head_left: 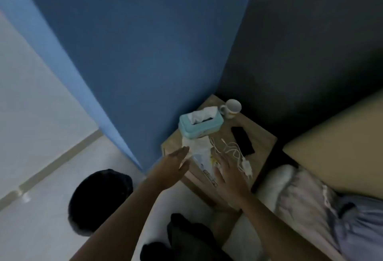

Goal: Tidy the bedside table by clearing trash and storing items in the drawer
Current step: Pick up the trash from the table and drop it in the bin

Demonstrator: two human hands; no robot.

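Note:
A small wooden bedside table (263,136) stands in the corner. On it are a teal tissue box (200,125), a white mug (232,107), a black phone (243,140), a white charger with its tangled cable (238,154) and crumpled white wrappers (200,152). My left hand (173,165) hovers open over the table's front left edge, fingertips at the wrappers. My right hand (230,175) is spread flat, fingers apart, over the near end of the wrappers, beside the charger plug (247,167). Neither hand holds anything. No drawer is visible.
A black-lined trash bin (99,200) stands on the pale floor left of the table. A bed with a tan headboard panel (335,142) and crumpled bedding (306,202) lies to the right. Blue wall (134,53) and dark wall close the corner behind.

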